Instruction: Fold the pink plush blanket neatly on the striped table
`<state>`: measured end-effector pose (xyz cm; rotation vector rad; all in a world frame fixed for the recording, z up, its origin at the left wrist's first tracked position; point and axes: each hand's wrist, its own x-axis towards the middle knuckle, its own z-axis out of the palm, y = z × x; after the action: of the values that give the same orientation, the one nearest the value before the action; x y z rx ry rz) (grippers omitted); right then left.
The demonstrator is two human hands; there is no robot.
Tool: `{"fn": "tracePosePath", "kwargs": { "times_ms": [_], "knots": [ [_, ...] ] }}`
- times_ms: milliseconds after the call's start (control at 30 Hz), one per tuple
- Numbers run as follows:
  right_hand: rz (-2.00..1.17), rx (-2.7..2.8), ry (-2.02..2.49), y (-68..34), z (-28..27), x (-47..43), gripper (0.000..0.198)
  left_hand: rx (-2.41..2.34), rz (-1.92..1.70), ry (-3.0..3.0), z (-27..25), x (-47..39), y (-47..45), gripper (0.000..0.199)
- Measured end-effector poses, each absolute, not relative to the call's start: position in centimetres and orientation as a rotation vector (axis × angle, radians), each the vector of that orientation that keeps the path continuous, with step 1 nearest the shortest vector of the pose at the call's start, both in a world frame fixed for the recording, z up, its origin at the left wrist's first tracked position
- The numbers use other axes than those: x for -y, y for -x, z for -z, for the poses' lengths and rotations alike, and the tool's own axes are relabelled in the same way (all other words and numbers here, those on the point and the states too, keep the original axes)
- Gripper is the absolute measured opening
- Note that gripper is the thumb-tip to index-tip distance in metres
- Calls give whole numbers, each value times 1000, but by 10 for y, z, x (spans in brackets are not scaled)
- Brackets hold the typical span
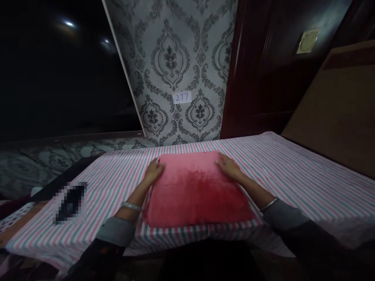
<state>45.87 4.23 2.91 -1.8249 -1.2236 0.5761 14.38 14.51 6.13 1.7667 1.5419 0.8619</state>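
A red velvet cushion cover (pixel 187 195) lies flat on a striped cloth in front of me, close to the near edge. Its pile is light pink towards the back and deeper red in the middle and front. My left hand (pixel 154 171) is at its far left corner, thumb on top and fingers curled at the edge. At the far right corner, my right hand (pixel 228 166) holds the edge in much the same way. The fingertips on the outer sides are partly hidden.
The pink, white and grey striped cloth (pixel 117 187) covers the table. A dark pixelated shape (pixel 70 203) shows at the left. Behind are a large dark screen (pixel 64 70), patterned wallpaper with a paper label (pixel 182 97), and a dark red panel. A brown board (pixel 336 109) leans at the right.
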Motion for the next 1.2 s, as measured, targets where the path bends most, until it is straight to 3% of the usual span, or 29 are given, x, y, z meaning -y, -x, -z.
{"fn": "tracePosePath", "kwargs": {
  "times_ms": [133,300,733,933,1067,1200],
  "knots": [
    [-156,1785,2086,-414,-25,-47,61,-1489,-564,-2402,-51,-144,-180,63],
    [151,1958,2156,-388,1,-41,59,-1683,-196,-2749,-16,-139,-188,68],
    [201,1959,2080,-399,28,-45,59,-1763,-244,-2695,-13,-136,-181,71],
    [-53,2001,2046,-420,-13,-68,57,-1782,-194,-2616,-43,-146,-195,64],
    [68,1800,2168,-422,-41,-99,57,-1706,-189,-2641,-55,-167,-217,65],
    [150,1756,2203,-413,-21,-112,55,-1784,-129,-2566,-38,-189,-215,64]
  ]
}}
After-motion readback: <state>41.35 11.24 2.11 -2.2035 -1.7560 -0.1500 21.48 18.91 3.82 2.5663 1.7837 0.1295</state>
